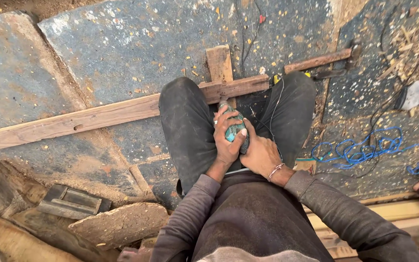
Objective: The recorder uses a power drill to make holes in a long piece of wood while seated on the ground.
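Note:
Both my hands clasp a teal power tool (pixel 234 130) between my knees. My left hand (pixel 227 140) wraps its upper body, fingers curled over the top. My right hand (pixel 261 155), with a bracelet at the wrist, grips it from the right side. The tool's nose points down onto a long wooden plank (pixel 98 116) that runs across the floor under my legs. A short wooden block (pixel 219 62) lies crosswise on the plank just beyond the tool. Most of the tool is hidden by my fingers.
The floor is dark stone slabs (pixel 136 43) strewn with wood chips. A tangled blue cord (pixel 364 150) lies at right, a thin black cable (pixel 394 97) near it. A wooden stick (pixel 316 61) lies at the back right, stone pieces (pixel 117 223) and timber at lower left, light planks (pixel 398 213) at lower right.

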